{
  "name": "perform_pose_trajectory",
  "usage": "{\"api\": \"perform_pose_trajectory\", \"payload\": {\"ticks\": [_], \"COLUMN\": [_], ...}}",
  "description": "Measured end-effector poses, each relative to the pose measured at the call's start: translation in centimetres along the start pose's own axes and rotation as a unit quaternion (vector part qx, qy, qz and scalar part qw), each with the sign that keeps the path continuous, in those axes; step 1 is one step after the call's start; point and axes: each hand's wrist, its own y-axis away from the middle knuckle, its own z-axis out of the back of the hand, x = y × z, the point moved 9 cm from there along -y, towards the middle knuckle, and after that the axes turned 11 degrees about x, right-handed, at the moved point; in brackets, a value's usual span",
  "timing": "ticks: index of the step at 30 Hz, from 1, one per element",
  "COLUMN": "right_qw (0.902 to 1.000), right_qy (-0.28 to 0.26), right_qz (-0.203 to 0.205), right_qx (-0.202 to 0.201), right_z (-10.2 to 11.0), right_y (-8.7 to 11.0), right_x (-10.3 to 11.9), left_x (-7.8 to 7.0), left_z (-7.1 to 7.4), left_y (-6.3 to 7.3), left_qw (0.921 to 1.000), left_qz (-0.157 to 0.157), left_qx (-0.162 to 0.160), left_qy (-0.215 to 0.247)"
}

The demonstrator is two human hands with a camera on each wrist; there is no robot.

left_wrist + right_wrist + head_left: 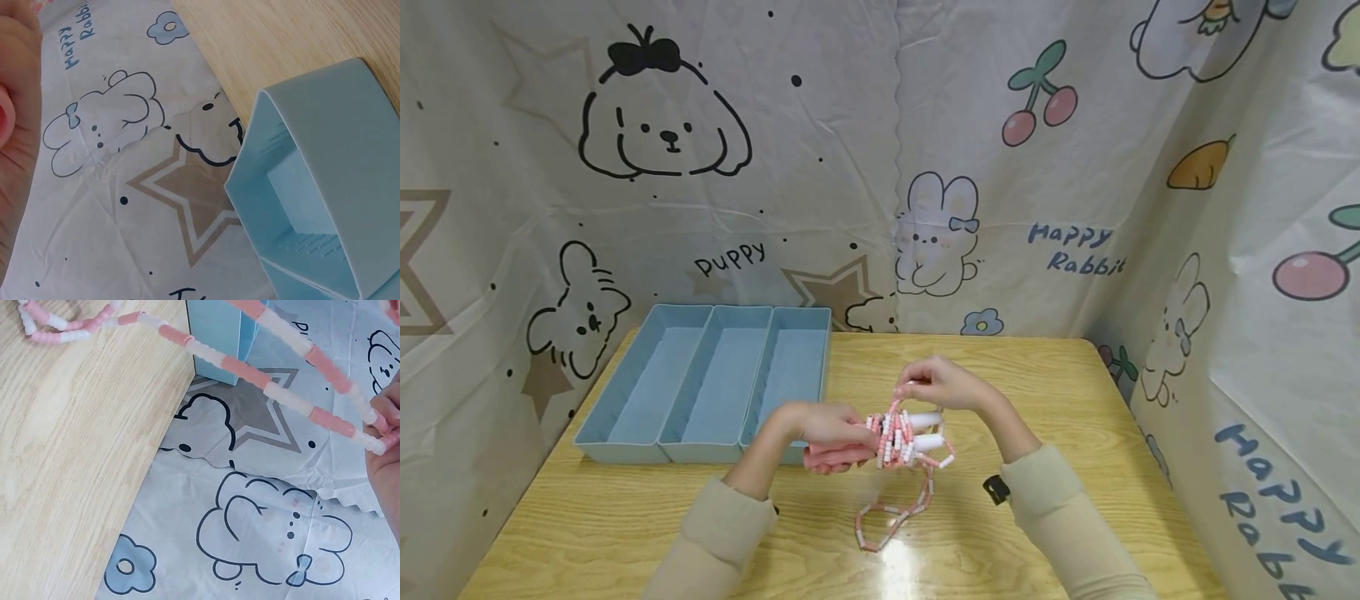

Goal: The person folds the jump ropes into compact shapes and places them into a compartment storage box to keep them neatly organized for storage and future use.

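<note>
My left hand grips the pink handles of a beaded jump rope. Wound round their white ends is a bundle of pink and white beaded cord. Above this bundle, my right hand pinches a strand of the cord. In the right wrist view, two beaded lengths run taut to the fingertips of that hand. A slack loop of cord hangs below the bundle, over the table. The left wrist view shows only the hand's edge and the round pink end of a handle.
A light blue tray with three compartments stands at the left back of the wooden table. Behind and at both sides hangs a printed cloth. A small black item shows at the right sleeve cuff.
</note>
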Motion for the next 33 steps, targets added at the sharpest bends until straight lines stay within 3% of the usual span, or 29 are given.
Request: {"api": "perform_pose_trajectory", "payload": {"ticks": [10,13,23,28,31,33], "right_qw": [0.9978,0.9963,0.9896,0.9845,0.9770,0.9668], "right_qy": [-0.064,-0.081,-0.133,-0.166,-0.205,-0.248], "right_qz": [0.004,0.005,0.016,0.020,0.043,0.054], "right_qx": [0.019,0.027,0.052,0.052,0.042,0.035], "right_z": [-0.5,-0.8,-2.0,-2.7,-2.9,-3.0], "right_y": [-0.2,-0.3,-0.7,-0.6,-0.4,-0.2], "right_x": [-0.8,-1.0,-1.9,-1.8,-0.9,-0.4], "left_x": [-1.1,-1.0,-1.5,-2.2,-2.5,-2.5], "left_z": [-0.9,-1.1,-1.7,-1.7,-1.4,-1.2], "left_y": [0.0,-0.2,-0.3,-0.1,0.0,0.1], "left_qw": [0.9953,0.9932,0.9868,0.9813,0.9791,0.9786], "left_qz": [-0.067,-0.075,-0.104,-0.134,-0.152,-0.158], "left_qx": [0.069,0.086,0.114,0.121,0.112,0.103], "left_qy": [0.009,0.021,0.048,0.067,0.075,0.083]}}
